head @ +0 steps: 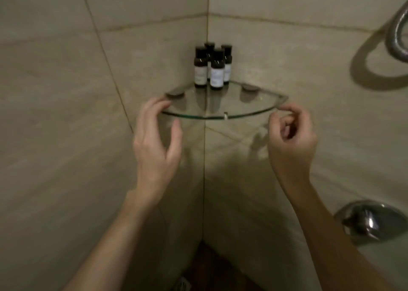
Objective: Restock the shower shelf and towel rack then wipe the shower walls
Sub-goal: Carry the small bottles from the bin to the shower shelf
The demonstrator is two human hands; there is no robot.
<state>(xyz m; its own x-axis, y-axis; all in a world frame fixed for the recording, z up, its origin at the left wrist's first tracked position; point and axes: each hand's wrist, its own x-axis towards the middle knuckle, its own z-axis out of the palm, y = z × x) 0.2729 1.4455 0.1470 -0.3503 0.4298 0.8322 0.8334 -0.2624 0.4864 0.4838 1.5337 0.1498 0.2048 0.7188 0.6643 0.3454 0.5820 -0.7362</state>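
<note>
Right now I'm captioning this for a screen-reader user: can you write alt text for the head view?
Four small dark bottles stand clustered at the back of a glass corner shelf in a tiled shower. The left hand, fingers relaxed, and the right hand, fingers curled, are at the ends of its front edge; contact is unclear.

— What sort of place is this?
— A bathroom shower stall: beige tiled walls (55, 91) meet in a corner beyond the fingers (154, 105), with a glass corner shelf (254, 105) of small toiletry bottles (216, 74).
— Anything else?
— A metal shower hose (397, 32) up right of them, a chrome mixer handle (368, 221) below.
</note>
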